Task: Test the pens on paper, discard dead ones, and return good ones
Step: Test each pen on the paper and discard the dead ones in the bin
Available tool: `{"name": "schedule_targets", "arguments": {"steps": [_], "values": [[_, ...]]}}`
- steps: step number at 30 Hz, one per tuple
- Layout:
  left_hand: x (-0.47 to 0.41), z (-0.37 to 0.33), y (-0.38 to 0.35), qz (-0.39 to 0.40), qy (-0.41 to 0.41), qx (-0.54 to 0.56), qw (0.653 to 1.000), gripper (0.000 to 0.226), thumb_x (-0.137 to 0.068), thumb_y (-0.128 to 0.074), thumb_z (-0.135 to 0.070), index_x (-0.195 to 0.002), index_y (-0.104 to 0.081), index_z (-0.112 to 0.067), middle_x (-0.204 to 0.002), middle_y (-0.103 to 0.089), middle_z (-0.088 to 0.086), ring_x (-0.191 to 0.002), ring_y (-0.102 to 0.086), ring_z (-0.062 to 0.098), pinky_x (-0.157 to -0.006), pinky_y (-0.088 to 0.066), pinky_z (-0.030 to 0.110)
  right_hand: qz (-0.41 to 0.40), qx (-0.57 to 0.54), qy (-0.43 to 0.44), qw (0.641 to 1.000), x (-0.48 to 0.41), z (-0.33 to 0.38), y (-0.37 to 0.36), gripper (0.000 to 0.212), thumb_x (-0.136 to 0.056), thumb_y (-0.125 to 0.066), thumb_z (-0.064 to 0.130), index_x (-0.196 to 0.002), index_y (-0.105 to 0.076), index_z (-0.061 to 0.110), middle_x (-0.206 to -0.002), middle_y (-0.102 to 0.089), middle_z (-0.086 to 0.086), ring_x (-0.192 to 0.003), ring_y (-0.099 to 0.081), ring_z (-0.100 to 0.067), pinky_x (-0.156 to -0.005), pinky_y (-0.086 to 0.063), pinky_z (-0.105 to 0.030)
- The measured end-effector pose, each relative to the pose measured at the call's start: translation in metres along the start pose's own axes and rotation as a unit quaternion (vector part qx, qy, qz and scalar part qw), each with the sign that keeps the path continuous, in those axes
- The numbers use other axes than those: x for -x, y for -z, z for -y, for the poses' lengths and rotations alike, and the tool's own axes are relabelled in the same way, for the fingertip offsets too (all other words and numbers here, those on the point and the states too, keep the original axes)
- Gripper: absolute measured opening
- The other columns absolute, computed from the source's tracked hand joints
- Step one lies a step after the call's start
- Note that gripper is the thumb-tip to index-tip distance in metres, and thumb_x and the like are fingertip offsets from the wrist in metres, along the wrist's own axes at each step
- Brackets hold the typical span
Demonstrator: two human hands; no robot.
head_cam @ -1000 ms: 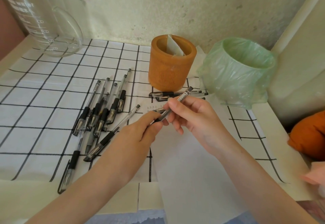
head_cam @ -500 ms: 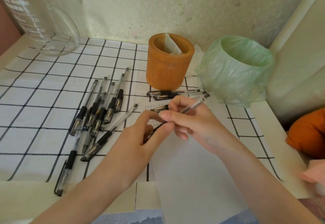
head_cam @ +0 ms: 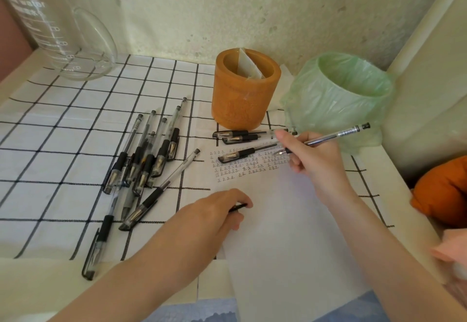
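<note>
My right hand [head_cam: 312,160] grips an uncapped clear pen [head_cam: 336,135], its tip on the white paper [head_cam: 285,220] among rows of small written marks [head_cam: 242,167]. My left hand [head_cam: 214,210] rests on the paper's left edge and holds the black pen cap [head_cam: 238,207]. Three capped pens [head_cam: 242,136] lie on the paper's top edge, below the orange pen holder [head_cam: 243,89]. A pile of several pens [head_cam: 146,160] lies left of the paper. The bin with a green bag [head_cam: 338,99] stands right of the holder.
A large glass measuring jug [head_cam: 58,33] stands at the back left on the checked cloth [head_cam: 50,145]. One pen [head_cam: 97,246] lies near the front edge. An orange cushion [head_cam: 444,193] sits at the right. The wall closes the back.
The hands pulled apart: my left hand drew the cap off and moved down-left onto the paper, while my right hand turned the pen and brought its tip down to the written marks.
</note>
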State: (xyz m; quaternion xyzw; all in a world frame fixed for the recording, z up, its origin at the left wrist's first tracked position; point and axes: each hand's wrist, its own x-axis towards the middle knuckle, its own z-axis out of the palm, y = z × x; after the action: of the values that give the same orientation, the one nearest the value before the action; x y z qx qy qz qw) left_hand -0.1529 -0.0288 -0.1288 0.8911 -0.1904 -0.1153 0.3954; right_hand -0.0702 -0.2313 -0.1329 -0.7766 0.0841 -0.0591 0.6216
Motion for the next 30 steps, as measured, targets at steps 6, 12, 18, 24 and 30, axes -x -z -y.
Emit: {"name": "schedule_targets", "arguments": {"steps": [6, 12, 18, 24, 30], "values": [[-0.001, 0.007, -0.004, -0.006, -0.009, -0.024, 1.000, 0.022, -0.097, -0.038, -0.032, -0.115, -0.046, -0.043, -0.080, -0.044, -0.033, -0.075, -0.045, -0.018, -0.068, -0.036, 0.005, -0.046, 0.022, 0.034, 0.998, -0.001, -0.015, -0.002, 0.046, -0.083, -0.072, 0.029, -0.056, -0.048, 0.001, -0.043, -0.041, -0.009, -0.039, -0.035, -0.017, -0.043, -0.032, -0.020], [-0.002, 0.008, -0.003, -0.010, -0.008, -0.018, 1.000, 0.024, -0.098, -0.036, -0.031, -0.116, -0.045, -0.043, -0.080, -0.049, -0.026, -0.072, -0.047, -0.012, -0.068, -0.036, 0.005, -0.106, 0.066, 0.057, 0.991, -0.002, -0.023, -0.004, 0.038, -0.085, -0.064, 0.009, -0.054, -0.041, 0.010, -0.053, -0.040, -0.012, -0.050, -0.034, -0.016, -0.048, -0.029, -0.024], [-0.003, 0.010, -0.004, -0.009, -0.011, -0.018, 1.000, 0.024, -0.098, -0.037, -0.031, -0.118, -0.046, -0.041, -0.080, -0.046, -0.029, -0.075, -0.044, -0.019, -0.069, -0.034, 0.002, -0.102, 0.073, 0.066, 0.990, -0.002, -0.025, -0.004, 0.037, -0.083, -0.061, 0.004, -0.054, -0.040, 0.011, -0.055, -0.039, -0.013, -0.051, -0.032, -0.016, -0.046, -0.027, -0.020], [-0.003, 0.010, -0.004, -0.012, -0.013, -0.019, 1.000, 0.024, -0.098, -0.037, -0.031, -0.118, -0.046, -0.041, -0.083, -0.048, -0.027, -0.077, -0.046, -0.012, -0.071, -0.035, 0.002, -0.099, 0.078, 0.074, 0.989, -0.003, -0.026, -0.005, 0.033, -0.083, -0.061, 0.005, -0.057, -0.040, 0.001, -0.056, -0.038, -0.016, -0.054, -0.032, -0.019, -0.048, -0.027, -0.024], [-0.004, 0.011, -0.004, -0.015, -0.013, -0.018, 1.000, 0.025, -0.098, -0.037, -0.030, -0.118, -0.046, -0.041, -0.082, -0.047, -0.027, -0.077, -0.045, -0.014, -0.071, -0.034, 0.001, -0.103, 0.090, 0.092, 0.986, -0.002, -0.026, -0.006, 0.034, -0.082, -0.060, 0.002, -0.058, -0.036, -0.004, -0.055, -0.033, -0.012, -0.052, -0.029, -0.012, -0.047, -0.025, -0.020]]}}
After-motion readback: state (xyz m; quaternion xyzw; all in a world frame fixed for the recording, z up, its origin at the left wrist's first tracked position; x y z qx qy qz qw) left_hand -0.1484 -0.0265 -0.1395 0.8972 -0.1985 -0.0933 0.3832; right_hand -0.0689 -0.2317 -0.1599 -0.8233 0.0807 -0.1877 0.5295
